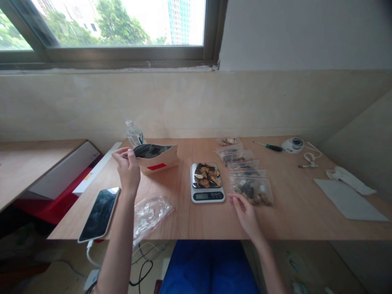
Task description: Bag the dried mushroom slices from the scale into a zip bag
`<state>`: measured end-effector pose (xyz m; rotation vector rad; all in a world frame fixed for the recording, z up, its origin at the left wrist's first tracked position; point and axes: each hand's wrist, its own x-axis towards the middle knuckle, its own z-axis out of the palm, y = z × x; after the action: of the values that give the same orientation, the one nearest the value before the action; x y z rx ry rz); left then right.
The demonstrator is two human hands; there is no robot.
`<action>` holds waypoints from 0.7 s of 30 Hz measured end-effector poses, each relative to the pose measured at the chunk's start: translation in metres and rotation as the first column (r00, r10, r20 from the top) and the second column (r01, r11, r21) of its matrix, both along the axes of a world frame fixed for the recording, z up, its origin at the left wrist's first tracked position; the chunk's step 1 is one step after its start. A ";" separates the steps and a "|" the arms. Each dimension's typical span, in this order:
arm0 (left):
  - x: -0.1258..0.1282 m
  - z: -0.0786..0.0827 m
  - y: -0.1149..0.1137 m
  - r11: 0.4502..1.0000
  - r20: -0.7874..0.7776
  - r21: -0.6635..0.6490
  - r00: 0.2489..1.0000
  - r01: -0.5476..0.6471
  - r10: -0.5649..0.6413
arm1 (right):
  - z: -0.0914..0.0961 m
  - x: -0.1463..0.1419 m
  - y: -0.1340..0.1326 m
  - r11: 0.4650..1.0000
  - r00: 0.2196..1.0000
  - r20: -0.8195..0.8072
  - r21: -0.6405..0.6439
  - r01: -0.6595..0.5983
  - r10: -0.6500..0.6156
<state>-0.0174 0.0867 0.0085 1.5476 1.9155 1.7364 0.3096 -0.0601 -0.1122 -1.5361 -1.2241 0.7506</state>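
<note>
My left hand (127, 169) pinches the raised edge of an open kraft paper pouch (157, 160), which has a red label and a dark inner lining. The pouch lies tilted on the wooden table (171, 220). My right hand (245, 215) rests open near the table's front edge, its fingertips close to a filled zip bag of dried slices (251, 191). That bag lies at the near end of an overlapping row of similar bags. Between my hands stands a digital kitchen scale (207, 197), its tray heaped with dried brown slices (206, 175).
A smartphone (99, 214) and a crumpled clear plastic bag (151, 216) lie near the front left. A water bottle (134, 133) stands behind the pouch. A screwdriver (273, 147), white cord (310, 160), white cloth (349, 179) and grey sheet (349, 200) lie at the right.
</note>
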 end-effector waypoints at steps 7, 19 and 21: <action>-0.004 0.025 0.005 0.994 -0.269 -0.088 0.962 -0.067 0.041 | -0.015 -0.021 -0.022 0.998 0.999 0.004 -0.024 -0.053 0.053; 0.013 0.030 -0.007 0.986 -0.436 -0.165 0.899 -0.033 -0.043 | 0.024 -0.072 0.044 0.968 0.827 0.558 0.163 -0.190 0.068; 0.012 0.032 -0.013 0.977 -0.458 -0.213 0.885 -0.018 -0.083 | 0.026 -0.079 0.057 0.966 0.765 0.641 0.154 -0.208 0.062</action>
<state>-0.0053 0.0732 0.0403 2.0316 2.1713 1.1633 0.2304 -0.0028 -0.0862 -1.5750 -1.8672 0.1499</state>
